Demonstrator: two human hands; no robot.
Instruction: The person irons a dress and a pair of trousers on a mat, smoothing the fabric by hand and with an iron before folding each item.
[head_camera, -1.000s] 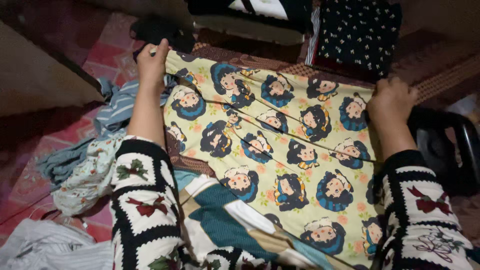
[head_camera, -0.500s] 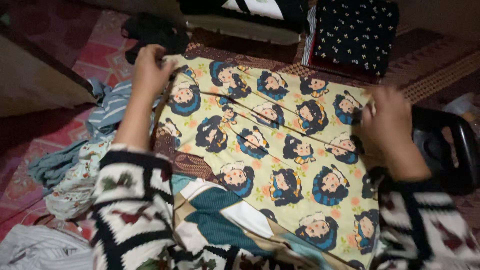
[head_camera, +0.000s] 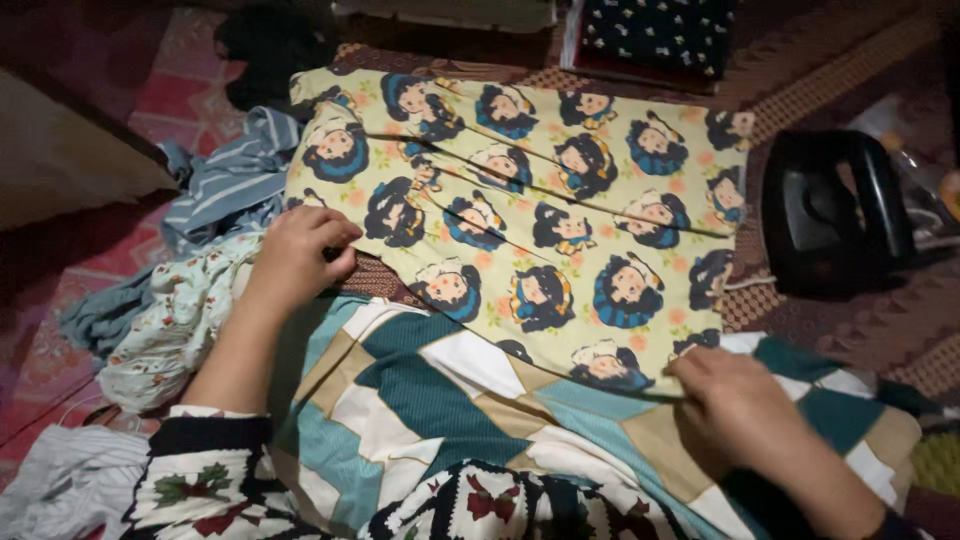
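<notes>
At the far left a white cloth (head_camera: 70, 480) lies bunched on the floor, with a floral cloth (head_camera: 165, 330) and a striped blue-grey cloth (head_camera: 235, 180) heaped beside it on the red patterned mat (head_camera: 150, 95). The left hand (head_camera: 298, 255) rests at the near left corner of the yellow cloth (head_camera: 520, 200), fingers curled and pinching that corner. The yellow cloth is spread flat on the floor, roughly rectangular, pale yellow and printed all over with rows of cartoon girl heads with dark hair and blue bows, with small pink dots between. Two long creases run across it from left to right, and its left edge is a little rumpled. Its near edge overlaps a quilt (head_camera: 440, 390) of teal, white and tan patches that lies between the two arms. Both sleeves are dark knit squares with white borders and red flowers. The right hand (head_camera: 740, 410) is closed on the near right corner of the yellow cloth, thumb and fingers gripping the hem, well apart from the left hand. Beyond the cloth's far edge lies a dark dotted fabric (head_camera: 650, 35). To the right, just off the cloth's right edge, a black iron (head_camera: 835, 210) sits on a brown woven rug (head_camera: 860, 330).
</notes>
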